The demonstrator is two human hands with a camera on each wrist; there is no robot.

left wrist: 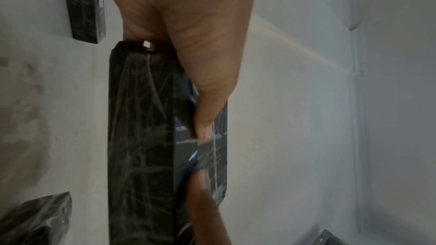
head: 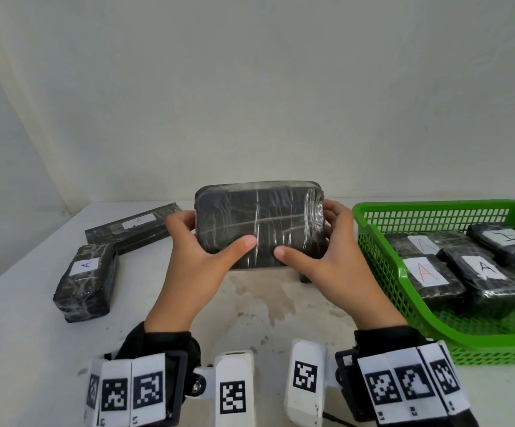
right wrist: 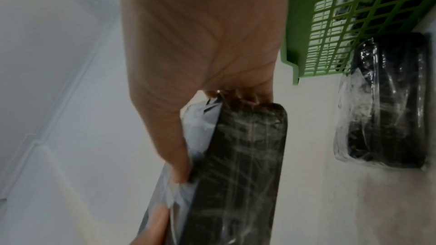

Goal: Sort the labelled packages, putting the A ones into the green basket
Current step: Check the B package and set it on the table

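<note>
Both hands hold one black plastic-wrapped package [head: 259, 223] upright above the middle of the table. My left hand [head: 206, 241] grips its left end, thumb on the near face. My right hand [head: 319, 238] grips the right end the same way. No label shows on the face turned to me. The wrist views show the package edge-on [left wrist: 141, 137] [right wrist: 247, 165], with a thumb pressed on it. The green basket [head: 373, 211] stands at the right and holds several black packages marked A [head: 484, 269].
On the table's left lie a black package marked A [head: 85, 282] and a long flat labelled one [head: 133, 229]. Another wrapped package [right wrist: 382, 103] lies beside the basket's wall [right wrist: 330, 44], mostly hidden in the head view. A white wall backs the table.
</note>
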